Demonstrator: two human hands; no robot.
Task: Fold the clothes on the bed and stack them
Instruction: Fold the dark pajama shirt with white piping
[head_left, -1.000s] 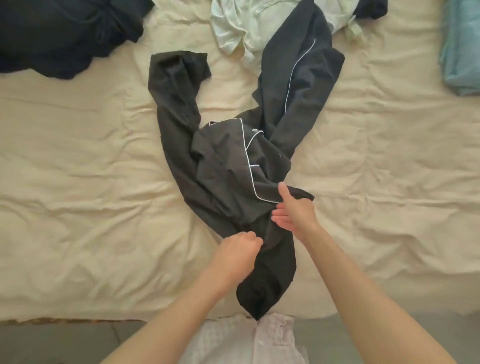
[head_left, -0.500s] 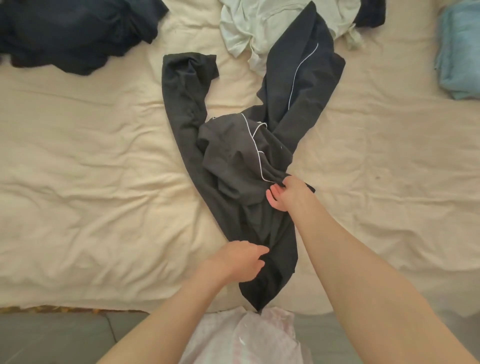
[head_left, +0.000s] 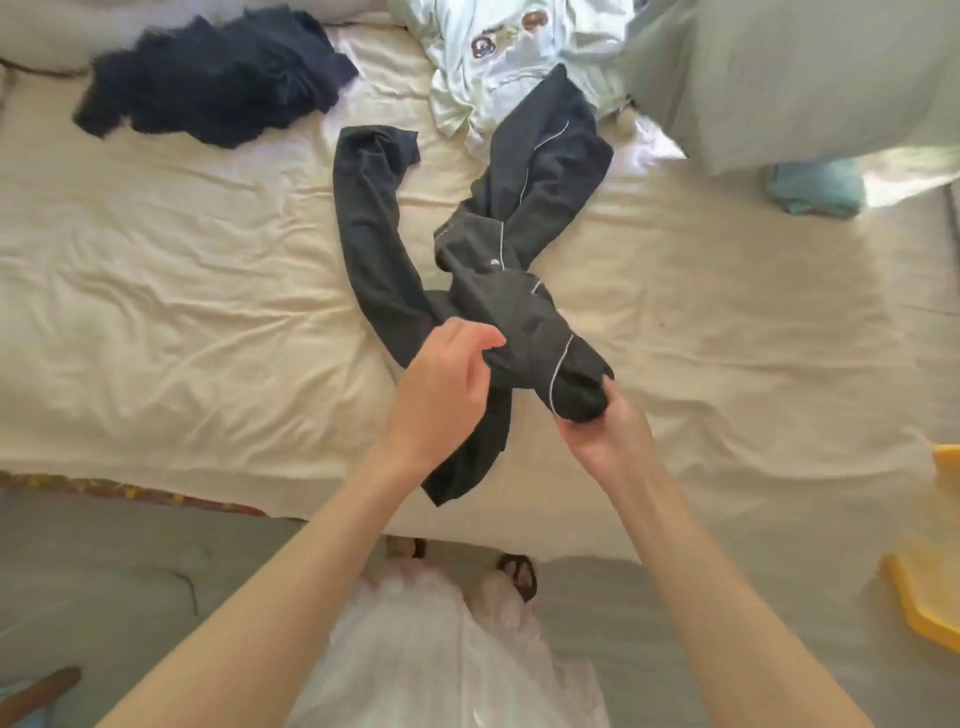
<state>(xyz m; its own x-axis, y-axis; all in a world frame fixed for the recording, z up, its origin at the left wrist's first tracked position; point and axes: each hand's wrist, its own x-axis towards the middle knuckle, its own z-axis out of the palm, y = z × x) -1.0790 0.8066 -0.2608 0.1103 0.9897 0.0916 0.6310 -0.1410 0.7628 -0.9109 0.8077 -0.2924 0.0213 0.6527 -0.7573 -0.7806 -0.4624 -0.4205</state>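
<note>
Both hands are gripping the bunched dark pyjama garment (head_left: 498, 312) mid-bed (head_left: 156, 291), the left hand (head_left: 441, 384) pinching a fold, the right hand (head_left: 597, 421) clutching its piped edge, likely needing shaking out flat before folding.

Cream-sheeted bed (head_left: 156, 322), wrinkled all over. On it: a dark piped garment (head_left: 374, 234) sprawled mid-bed, a navy heap (head_left: 218, 98) far left, a pale printed top (head_left: 493, 47) at the far edge, a teal piece (head_left: 815, 189) right, under a grey-green pillow (head_left: 779, 78).
</note>
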